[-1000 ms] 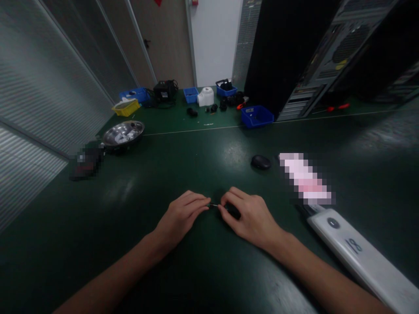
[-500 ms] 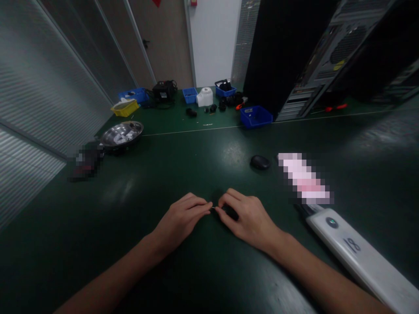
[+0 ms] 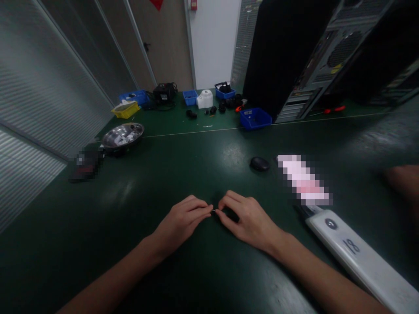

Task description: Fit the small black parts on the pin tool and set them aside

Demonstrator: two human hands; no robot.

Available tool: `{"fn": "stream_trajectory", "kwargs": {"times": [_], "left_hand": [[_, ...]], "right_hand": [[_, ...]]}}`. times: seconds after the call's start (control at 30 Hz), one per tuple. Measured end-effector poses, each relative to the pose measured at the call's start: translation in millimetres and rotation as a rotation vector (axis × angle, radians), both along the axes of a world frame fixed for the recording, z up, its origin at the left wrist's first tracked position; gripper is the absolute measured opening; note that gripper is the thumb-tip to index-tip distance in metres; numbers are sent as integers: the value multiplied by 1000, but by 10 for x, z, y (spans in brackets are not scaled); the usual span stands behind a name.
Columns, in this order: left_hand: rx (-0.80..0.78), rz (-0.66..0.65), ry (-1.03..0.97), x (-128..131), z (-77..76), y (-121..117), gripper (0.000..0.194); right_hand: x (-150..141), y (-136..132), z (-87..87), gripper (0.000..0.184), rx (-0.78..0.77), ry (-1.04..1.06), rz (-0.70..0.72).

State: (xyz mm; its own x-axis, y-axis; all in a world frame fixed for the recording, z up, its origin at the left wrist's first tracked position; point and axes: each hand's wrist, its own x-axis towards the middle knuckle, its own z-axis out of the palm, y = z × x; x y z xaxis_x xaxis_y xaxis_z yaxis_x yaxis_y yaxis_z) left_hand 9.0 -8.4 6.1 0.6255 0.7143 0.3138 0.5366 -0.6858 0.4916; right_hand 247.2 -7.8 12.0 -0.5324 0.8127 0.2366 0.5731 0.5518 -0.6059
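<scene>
Just above the green table, my left hand [image 3: 183,220] and my right hand [image 3: 250,220] face each other with their fingertips almost meeting. Both are closed in a pinch. A tiny, thin, light-coloured piece [image 3: 214,210] bridges the gap between the fingertips, too small to name. Something dark shows within the curl of my right hand, its kind hidden by the fingers. Beyond my right hand lies a black computer mouse [image 3: 259,164].
A white device [image 3: 363,257] marked 18 lies along the right, below a blurred-out pinkish patch. Another person's hand [image 3: 404,179] reaches in at the right edge. Farther back are a metal bowl [image 3: 122,135], a blue bin [image 3: 255,119], a yellow tray [image 3: 126,110] and a computer case [image 3: 314,69].
Another person's hand has come into view at the right edge. The green glow on the white device has gone whitish. My hands hold nearly the same pose.
</scene>
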Motion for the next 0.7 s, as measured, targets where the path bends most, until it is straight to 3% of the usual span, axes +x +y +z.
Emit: {"fn": "stream_trajectory", "kwargs": {"times": [0.1, 0.33, 0.53, 0.7], "left_hand": [[-13, -40, 47, -7, 22, -3, 28], [-211, 48, -228, -28, 36, 70, 26], [-99, -53, -38, -40, 1, 81, 28], [-210, 31, -206, -35, 8, 67, 27]], "right_hand": [[-2, -3, 12, 13, 8, -21, 10], [-6, 20, 46, 17, -78, 188, -21], [-38, -22, 9, 14, -11, -3, 11], [-58, -18, 21, 14, -51, 171, -27]]}}
